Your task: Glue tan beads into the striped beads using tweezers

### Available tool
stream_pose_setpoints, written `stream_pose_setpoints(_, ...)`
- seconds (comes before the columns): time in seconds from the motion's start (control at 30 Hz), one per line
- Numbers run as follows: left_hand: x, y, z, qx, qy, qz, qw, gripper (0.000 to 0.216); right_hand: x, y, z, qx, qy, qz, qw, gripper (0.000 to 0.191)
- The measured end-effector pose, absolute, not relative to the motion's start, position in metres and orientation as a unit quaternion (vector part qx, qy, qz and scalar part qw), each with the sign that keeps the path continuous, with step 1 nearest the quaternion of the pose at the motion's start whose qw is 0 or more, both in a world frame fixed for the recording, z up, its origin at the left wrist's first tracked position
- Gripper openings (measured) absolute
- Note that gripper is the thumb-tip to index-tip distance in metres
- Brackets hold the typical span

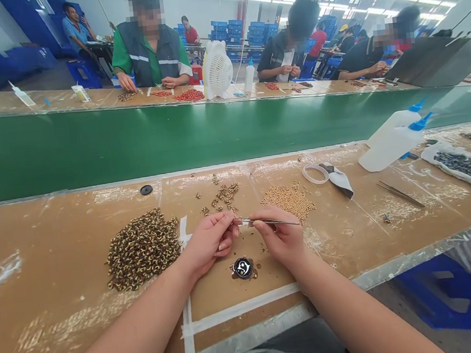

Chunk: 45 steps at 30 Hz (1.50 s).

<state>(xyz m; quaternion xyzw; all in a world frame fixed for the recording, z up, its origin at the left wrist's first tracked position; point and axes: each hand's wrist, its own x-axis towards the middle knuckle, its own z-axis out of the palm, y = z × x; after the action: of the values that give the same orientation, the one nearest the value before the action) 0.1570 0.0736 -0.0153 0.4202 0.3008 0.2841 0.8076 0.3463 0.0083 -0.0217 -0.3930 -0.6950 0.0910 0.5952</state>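
Pinched in my right hand (281, 236) is a pair of metal tweezers (280, 220), tips pointing left. Their tips meet the fingertips of my left hand (212, 239), which is closed on a tiny part too small to make out. Just below sits a small round black cap (243, 268) with white liquid in it and dark stains around it. Beyond my hands is a loose group of small brown-and-gold pieces (224, 195). A large heap of similar pieces (142, 248) lies left of my left hand. Tan beads (291, 200) are spread behind my right hand.
White tape strips (245, 308) mark the table. To the right are a tape roll (315, 174), two blue-tipped squeeze bottles (392, 146), spare tweezers (401, 194) and a white tray of dark pieces (465, 166). A green belt (173, 141) separates me from people working opposite.
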Motion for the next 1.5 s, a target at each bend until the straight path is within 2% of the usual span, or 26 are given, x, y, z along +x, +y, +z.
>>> stream_pose_setpoints(0.63, 0.158, 0.073, -0.015, 0.422, 0.307, 0.290, 0.802, 0.052, 0.347, 0.007, -0.019, -0.380, -0.719, 0.068, 0.578, 0.012)
stream_pose_setpoints(0.77, 0.158, 0.075, -0.019, 0.440, 0.302, 0.286, 0.795, 0.050, 0.346, 0.009, -0.029, -0.452, -0.636, 0.143, 0.610, 0.022)
stream_pose_setpoints(0.97, 0.155, 0.080, -0.022, 0.514, 0.331, 0.328, 0.720, 0.044, 0.345, 0.013, -0.032, -0.492, -0.433, 0.362, 0.663, 0.044)
stream_pose_setpoints(1.27, 0.155, 0.080, -0.023, 0.564, 0.313, 0.328, 0.690, 0.030, 0.342, -0.038, -0.034, -0.545, -0.472, 0.443, 0.534, 0.052)
stream_pose_setpoints(1.5, 0.156, 0.083, -0.027, 0.547, 0.315, 0.333, 0.700, 0.027, 0.339, -0.041, -0.046, -0.561, -0.498, 0.427, 0.505, 0.058)
